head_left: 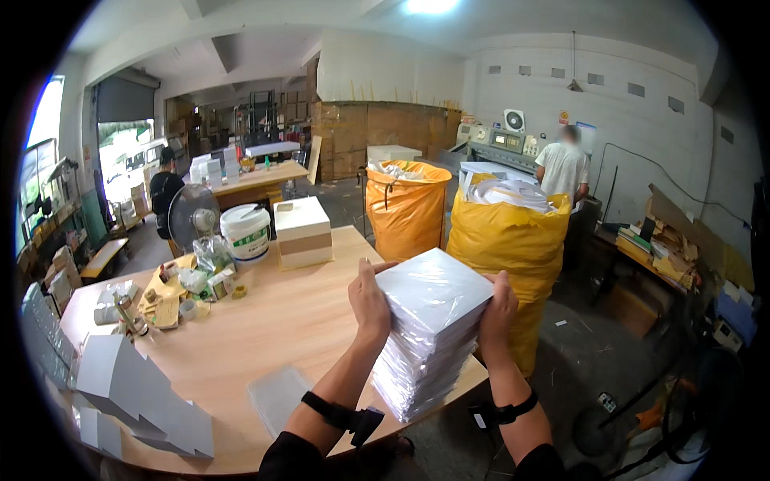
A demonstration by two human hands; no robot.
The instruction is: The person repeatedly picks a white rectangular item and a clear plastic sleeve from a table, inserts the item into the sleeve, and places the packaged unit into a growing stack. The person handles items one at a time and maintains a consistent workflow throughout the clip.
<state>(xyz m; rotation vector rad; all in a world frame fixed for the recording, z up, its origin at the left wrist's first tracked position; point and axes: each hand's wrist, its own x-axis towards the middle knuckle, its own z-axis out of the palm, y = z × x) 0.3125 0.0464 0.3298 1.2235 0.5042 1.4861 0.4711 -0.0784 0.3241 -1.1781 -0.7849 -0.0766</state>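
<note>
A tall stack of white, plastic-wrapped packs (429,321) stands at the table's front right edge, its layers slightly uneven and its film shiny. My left hand (370,301) presses on the stack's left side near the top, fingers partly behind it. On the opposite side my right hand (499,309) grips the upper edge, with its fingertips partly hidden. Both wrists wear black straps with small devices. Left of the stack, a clear plastic sheet or bag (281,394) lies flat on the wooden table (313,321).
Grey-white stacked blocks (136,393) occupy the table's near left. Farther back are a white bucket (245,232), a box-shaped paper stack (303,232), a fan (192,218) and small clutter. Beyond the table stand an orange bag (407,204) and a yellow bag (505,232). Two people are in the background.
</note>
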